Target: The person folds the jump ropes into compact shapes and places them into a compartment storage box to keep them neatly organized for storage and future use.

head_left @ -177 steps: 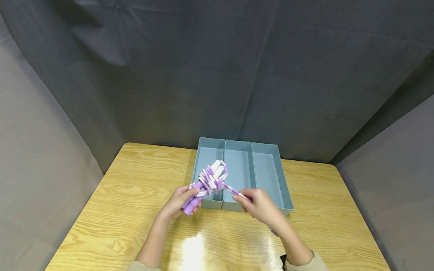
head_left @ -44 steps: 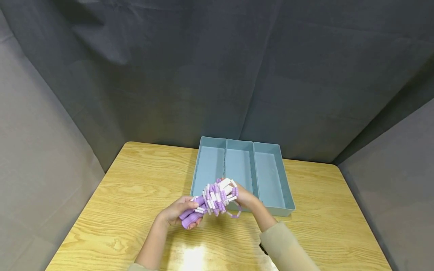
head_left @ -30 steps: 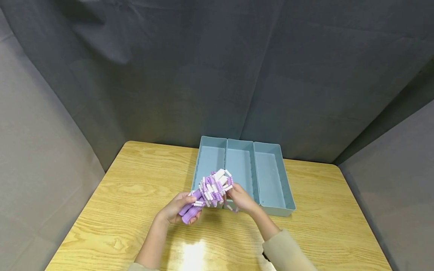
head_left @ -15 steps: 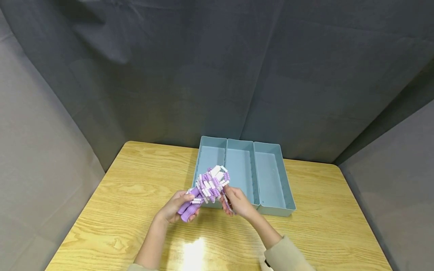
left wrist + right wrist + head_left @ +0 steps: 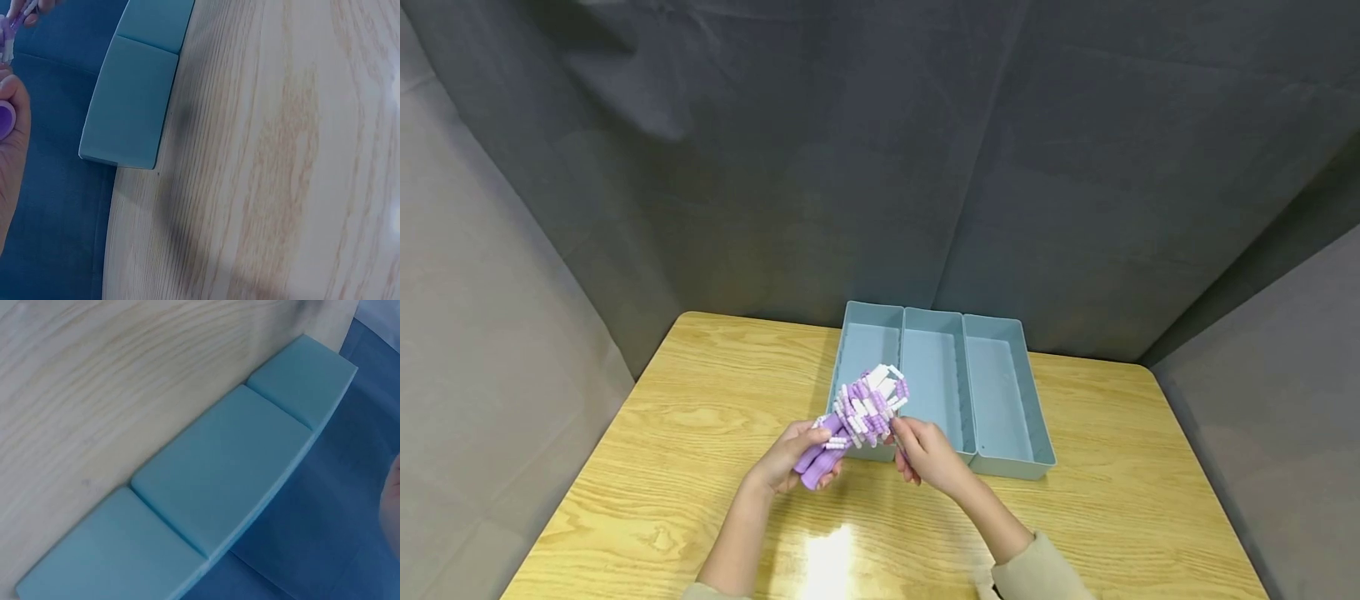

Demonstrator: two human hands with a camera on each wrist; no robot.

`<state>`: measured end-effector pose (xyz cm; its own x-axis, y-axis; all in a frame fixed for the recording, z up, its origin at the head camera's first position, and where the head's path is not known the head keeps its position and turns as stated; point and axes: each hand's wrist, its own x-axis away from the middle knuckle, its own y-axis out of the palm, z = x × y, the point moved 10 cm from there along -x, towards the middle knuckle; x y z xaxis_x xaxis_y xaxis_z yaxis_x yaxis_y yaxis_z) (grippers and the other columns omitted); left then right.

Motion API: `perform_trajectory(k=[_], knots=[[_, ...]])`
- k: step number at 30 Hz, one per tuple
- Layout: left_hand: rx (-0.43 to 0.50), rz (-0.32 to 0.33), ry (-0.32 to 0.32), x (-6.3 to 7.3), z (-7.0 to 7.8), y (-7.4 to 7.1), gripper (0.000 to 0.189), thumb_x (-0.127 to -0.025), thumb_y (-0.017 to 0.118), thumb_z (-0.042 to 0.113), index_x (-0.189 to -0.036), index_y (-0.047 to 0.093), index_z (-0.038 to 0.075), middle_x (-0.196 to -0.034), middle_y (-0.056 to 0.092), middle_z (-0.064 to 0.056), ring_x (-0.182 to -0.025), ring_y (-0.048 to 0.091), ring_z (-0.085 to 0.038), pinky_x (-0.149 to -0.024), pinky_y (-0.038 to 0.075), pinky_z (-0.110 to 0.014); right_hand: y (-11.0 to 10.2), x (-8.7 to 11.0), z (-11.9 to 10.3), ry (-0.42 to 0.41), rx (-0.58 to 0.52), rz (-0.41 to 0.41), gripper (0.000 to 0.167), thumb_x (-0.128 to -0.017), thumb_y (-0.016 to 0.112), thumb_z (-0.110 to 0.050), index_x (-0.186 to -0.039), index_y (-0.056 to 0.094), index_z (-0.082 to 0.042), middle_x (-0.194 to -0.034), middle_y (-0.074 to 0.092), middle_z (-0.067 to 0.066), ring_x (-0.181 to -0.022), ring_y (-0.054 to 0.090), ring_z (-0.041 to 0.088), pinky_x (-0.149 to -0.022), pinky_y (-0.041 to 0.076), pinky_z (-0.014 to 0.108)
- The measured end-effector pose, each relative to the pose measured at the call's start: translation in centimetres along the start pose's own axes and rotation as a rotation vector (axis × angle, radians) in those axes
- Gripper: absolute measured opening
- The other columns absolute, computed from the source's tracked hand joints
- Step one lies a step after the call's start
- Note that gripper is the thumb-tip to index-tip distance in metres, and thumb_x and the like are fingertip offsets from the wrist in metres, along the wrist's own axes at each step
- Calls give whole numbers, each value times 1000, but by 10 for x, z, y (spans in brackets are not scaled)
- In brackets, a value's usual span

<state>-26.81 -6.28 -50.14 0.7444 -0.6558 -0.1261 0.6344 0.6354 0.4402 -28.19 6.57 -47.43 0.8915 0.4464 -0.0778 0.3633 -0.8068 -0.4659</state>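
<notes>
A beaded jump rope (image 5: 865, 410) in purple and white is wound in a thick bundle around its own two handles. My left hand (image 5: 792, 460) grips the purple handles (image 5: 820, 468) side by side, their white ends (image 5: 882, 379) pointing away beyond the coils. At the bundle's right side, my right hand (image 5: 932, 458) pinches a short piece of the rope between thumb and fingers. In the left wrist view, a round purple handle end (image 5: 5, 120) shows in my left hand (image 5: 14, 147). Only an edge of my right hand (image 5: 392, 509) appears in the right wrist view.
Three blue-grey bins (image 5: 1009, 462) stand side by side on the wooden table (image 5: 700, 467), just beyond my hands. The bundle overlaps the left bin in the head view. A dark curtain (image 5: 820, 167) hangs behind the table, with lighter cloth at both sides.
The long rope tail, earlier stretched to the right, has been wound round the handles as my right hand went around the bundle. Lately that hand has stayed at the right side, pinching the short end.
</notes>
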Motion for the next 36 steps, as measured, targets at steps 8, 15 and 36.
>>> perform_trajectory(k=[8,15,36], knots=[[-22,27,5,-1,-1,-2,27,-95,33,12,-98,58,3,-71,62,-8,-53,57,-10,-46,49,-19,-7,11,-15,-89,192,10,34,-100,34,-29,-92,59,-7,-54,49,-6,-38,45,7,-34,42,22],[-23,18,20,-2,-1,-1,26,-95,33,13,-100,57,3,-72,62,-8,-53,57,-10,-46,49,-18,-13,18,-31,-152,289,54,29,-100,35,-23,-80,53,-12,-56,46,-8,-42,39,0,-39,38,20],[-24,67,2,-1,-5,-6,24,-95,35,16,-99,54,2,-70,61,-8,-53,56,-10,-46,49,-19,-38,60,-86,-657,422,465,28,-73,69,7,-101,66,6,-72,66,6,-52,45,0,-45,39,5]])
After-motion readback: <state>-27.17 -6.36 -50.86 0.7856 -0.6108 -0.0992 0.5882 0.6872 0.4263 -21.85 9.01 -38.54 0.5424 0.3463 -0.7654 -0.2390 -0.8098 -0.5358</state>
